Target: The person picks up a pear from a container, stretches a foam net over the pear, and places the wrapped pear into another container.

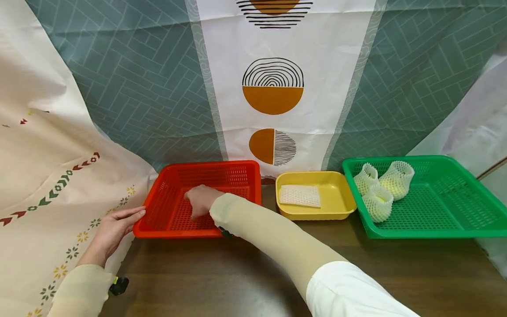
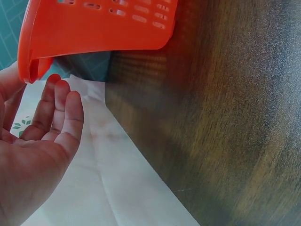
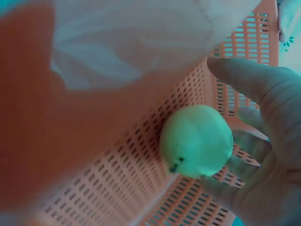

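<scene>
My left hand (image 1: 115, 229) grips the left rim of the red basket (image 1: 158, 229), thumb on one side and fingers below; in the left wrist view the hand (image 2: 44, 136) shows against that rim (image 2: 28, 56). Inside the same basket is my right hand (image 1: 202, 200), reaching down with the palm hidden in the head view. From the right wrist, a round, pale green pear (image 3: 196, 141) with a short stem lies on the slotted basket floor. The right hand's fingers (image 3: 249, 146) spread along one side of the pear, while the thumb stands apart from it.
A yellow tray (image 1: 336, 193) holding a flat white foam net (image 1: 299, 195) stands right of the red basket. Beside it, a green basket (image 1: 439, 211) holds three fruits in foam nets (image 1: 378, 203). Patterned cloth (image 1: 158, 88) hangs behind the brown table (image 1: 206, 273).
</scene>
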Tool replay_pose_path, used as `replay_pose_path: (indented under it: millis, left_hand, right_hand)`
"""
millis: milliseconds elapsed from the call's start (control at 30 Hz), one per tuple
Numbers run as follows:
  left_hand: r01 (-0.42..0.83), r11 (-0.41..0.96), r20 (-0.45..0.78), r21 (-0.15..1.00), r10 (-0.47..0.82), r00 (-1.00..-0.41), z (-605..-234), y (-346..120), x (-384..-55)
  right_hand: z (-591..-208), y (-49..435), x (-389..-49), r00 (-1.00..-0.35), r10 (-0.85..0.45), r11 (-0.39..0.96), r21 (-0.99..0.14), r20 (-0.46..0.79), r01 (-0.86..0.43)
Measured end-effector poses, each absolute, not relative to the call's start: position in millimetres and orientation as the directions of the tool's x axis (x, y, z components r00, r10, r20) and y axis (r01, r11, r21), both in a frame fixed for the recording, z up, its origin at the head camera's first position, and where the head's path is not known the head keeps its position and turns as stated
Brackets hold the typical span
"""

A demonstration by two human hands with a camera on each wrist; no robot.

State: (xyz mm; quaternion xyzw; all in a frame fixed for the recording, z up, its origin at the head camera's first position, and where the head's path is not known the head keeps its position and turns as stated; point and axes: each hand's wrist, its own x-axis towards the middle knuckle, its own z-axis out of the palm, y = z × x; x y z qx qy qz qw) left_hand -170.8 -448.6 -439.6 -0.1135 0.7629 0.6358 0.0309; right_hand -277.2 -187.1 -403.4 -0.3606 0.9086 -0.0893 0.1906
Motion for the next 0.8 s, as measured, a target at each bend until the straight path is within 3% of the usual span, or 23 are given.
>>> replay_pose_path:
  millis: [400,600,800]
  left_hand:
    - [-0.198,0.165,-0.178,0.966,-0.126,-0.976,-440,-448,-170]
    - [-0.204,0.165,-0.186,0.965,-0.122,-0.975,-439,-448,-170]
    - [-0.221,0.174,-0.2,0.96,-0.133,-0.971,-439,-449,-168]
  right_hand:
    - [-400,-172,-279,-0.678,-0.671,0.733,-0.127,-0.299,-0.669]
    - [-399,-159,-278,-0.635,-0.626,0.757,-0.155,-0.452,-0.635]
    - [-395,-144,-276,-0.639,-0.603,0.775,-0.158,-0.479,-0.612]
